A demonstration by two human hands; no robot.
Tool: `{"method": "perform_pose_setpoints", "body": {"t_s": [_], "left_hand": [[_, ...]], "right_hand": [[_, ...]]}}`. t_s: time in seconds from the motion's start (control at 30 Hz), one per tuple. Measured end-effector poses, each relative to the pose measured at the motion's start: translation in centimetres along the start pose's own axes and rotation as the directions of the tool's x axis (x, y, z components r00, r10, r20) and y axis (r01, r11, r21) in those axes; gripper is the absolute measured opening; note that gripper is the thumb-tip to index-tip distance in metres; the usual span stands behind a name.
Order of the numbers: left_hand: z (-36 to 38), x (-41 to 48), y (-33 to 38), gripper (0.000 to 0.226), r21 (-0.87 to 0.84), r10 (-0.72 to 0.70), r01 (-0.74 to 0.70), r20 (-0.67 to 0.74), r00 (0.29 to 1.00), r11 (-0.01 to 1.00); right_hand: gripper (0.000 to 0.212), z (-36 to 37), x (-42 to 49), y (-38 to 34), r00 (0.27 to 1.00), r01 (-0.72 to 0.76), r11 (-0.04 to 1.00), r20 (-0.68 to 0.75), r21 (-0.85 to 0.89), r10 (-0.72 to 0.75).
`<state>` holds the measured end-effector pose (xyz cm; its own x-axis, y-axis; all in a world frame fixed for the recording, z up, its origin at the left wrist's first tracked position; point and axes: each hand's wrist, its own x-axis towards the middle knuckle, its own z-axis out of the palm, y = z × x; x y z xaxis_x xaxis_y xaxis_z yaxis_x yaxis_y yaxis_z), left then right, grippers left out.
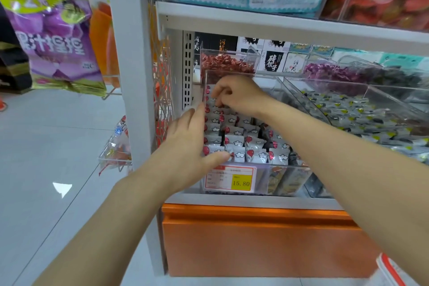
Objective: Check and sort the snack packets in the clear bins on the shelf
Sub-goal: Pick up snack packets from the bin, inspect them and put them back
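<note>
Your left hand [190, 139] lies flat along the left side of the clear bin [262, 181] at the left end of the shelf [255, 201]. Its fingers [197, 115] are straight and held together, pointing toward the back, and grip nothing. The thumb is spread across the front left corner, touching the front row of snack packets [239, 144]. Your right hand [241, 96] reaches into the same bin from the right, over its rear left corner. Those fingers [220, 97] are curled downward with their tips among the packets, but you cannot tell from this view whether they have closed on one. The packets are white with a red mark and stand in rows filling the bin from front to back. A price label [231, 179] with a yellow panel is fixed on the bin's front wall. Behind this bin stands another holding red sweets [226, 62]. Just beside it to the right, a larger bin holds black and white packets [359, 114], with purple sweets [325, 72] behind them. An orange panel [255, 246] runs below the shelf. A purple bag [53, 37] hangs well to the left, above the tiled floor [46, 146].
</note>
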<state>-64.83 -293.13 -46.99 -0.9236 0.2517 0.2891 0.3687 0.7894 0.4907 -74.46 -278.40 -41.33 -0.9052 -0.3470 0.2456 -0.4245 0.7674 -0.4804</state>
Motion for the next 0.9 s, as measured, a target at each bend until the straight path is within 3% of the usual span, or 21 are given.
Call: {"method": "perform_pose_setpoints", "body": {"t_s": [0.1, 0.2, 0.3, 0.37, 0.5, 0.67, 0.8, 0.9], "left_hand": [[-0.2, -0.1, 0.3, 0.102, -0.01, -0.006, 0.006, 0.016, 1.0, 1.0], [-0.3, -0.1, 0.4, 0.102, -0.018, -0.005, 0.006, 0.028, 1.0, 1.0], [-0.4, -0.1, 0.5, 0.102, -0.03, -0.009, 0.01, 0.033, 0.999, 1.0], [-0.4, -0.2, 0.5, 0.102, -0.039, -0.011, 0.012, 0.032, 0.999, 0.999], [-0.6, -0.2, 0.6, 0.1, -0.059, -0.015, 0.017, 0.037, 0.999, 0.998], [-0.5, -0.3, 0.7, 0.102, -0.059, -0.03, 0.033, 0.061, 0.998, 0.998], [-0.5, -0.4, 0.7, 0.102, -0.055, -0.037, 0.04, 0.058, 0.998, 0.998], [-0.6, -0.5, 0.8, 0.101, -0.06, -0.043, 0.046, 0.038, 0.998, 0.997]], "right_hand": [[0.019, 0.4, 1.3, 0.5, 0.999, 0.0, 0.994, -0.034, -0.106, -0.004], [0.013, 1.4, 2.7, 0.8, 0.999, -0.01, 0.952, 0.027, -0.305, 0.02], [0.01, 2.2, 3.1, 0.4, 0.996, -0.059, 0.918, 0.037, -0.392, 0.08], [0.019, 2.1, 3.0, 0.0, 0.997, -0.04, 0.924, 0.049, -0.381, 0.063], [0.009, 1.3, 2.2, -0.1, 0.998, 0.019, 0.968, 0.066, -0.248, -0.003], [0.015, 2.0, 0.4, 0.3, 0.993, 0.046, 0.984, -0.097, -0.172, -0.063], [0.014, 2.2, 0.2, 0.0, 0.995, 0.053, 0.973, -0.073, -0.225, -0.071], [0.02, 1.5, 0.4, -0.5, 0.989, 0.047, 0.993, -0.131, -0.104, -0.06]]}}
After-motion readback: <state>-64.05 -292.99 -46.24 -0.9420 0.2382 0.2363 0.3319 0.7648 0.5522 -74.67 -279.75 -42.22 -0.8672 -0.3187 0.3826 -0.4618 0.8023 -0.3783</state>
